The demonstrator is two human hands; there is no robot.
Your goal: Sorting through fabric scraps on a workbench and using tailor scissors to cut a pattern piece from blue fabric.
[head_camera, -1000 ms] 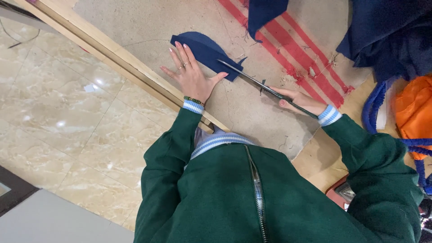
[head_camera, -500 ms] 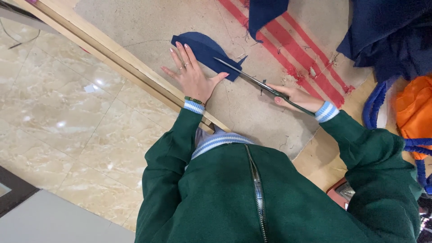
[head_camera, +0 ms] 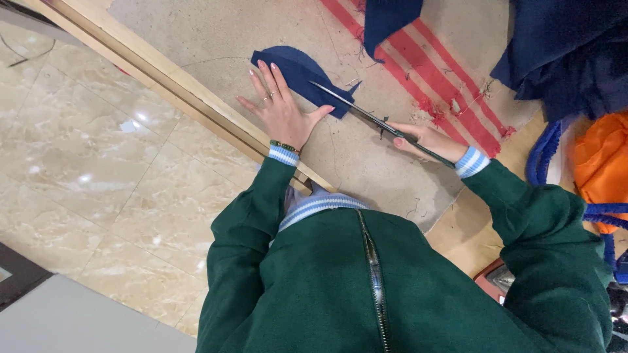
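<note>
Head view: left hand (head_camera: pixel 282 114) lies flat, fingers spread, pinning the navy fabric piece (head_camera: pixel 297 73) at twelve o'clock on the surface (head_camera: pixel 216 39); right hand (head_camera: pixel 425 140) grips scissors (head_camera: pixel 366 114), blades pointing ten o'clock into it.

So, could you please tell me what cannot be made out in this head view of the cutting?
- Scissors: the handles are hidden inside the right hand.
- Navy fabric piece: its near edge lies under the left hand.
- Dark blue cloth pile: cut off by the top and right edges.
- Orange item: cut off by the right edge, kind unclear.
</note>
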